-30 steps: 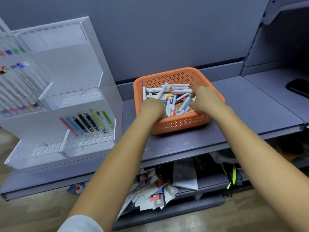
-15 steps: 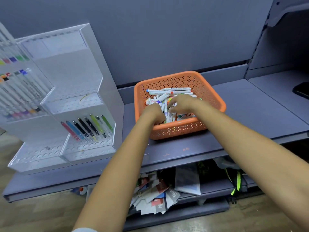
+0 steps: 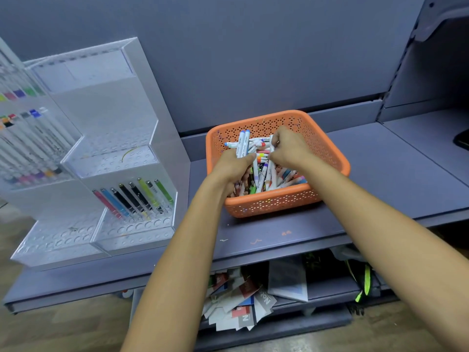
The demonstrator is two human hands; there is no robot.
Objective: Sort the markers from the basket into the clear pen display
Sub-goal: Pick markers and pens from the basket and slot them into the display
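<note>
Your left hand (image 3: 233, 166) grips two blue-capped markers (image 3: 243, 143); your right hand (image 3: 289, 148) pinches a white marker (image 3: 272, 146). Lift them clear of the basket (image 3: 332, 151) before moving left to the clear pen display (image 3: 132, 199).

A strip of counter (image 3: 253, 229) is lying open between the orange basket (image 3: 274, 201) and the clear pen display (image 3: 170, 153), leaving room to pass. The display's tall side wall is blocking the left, and the back panel (image 3: 253, 59) is closing off the space behind the basket.
</note>
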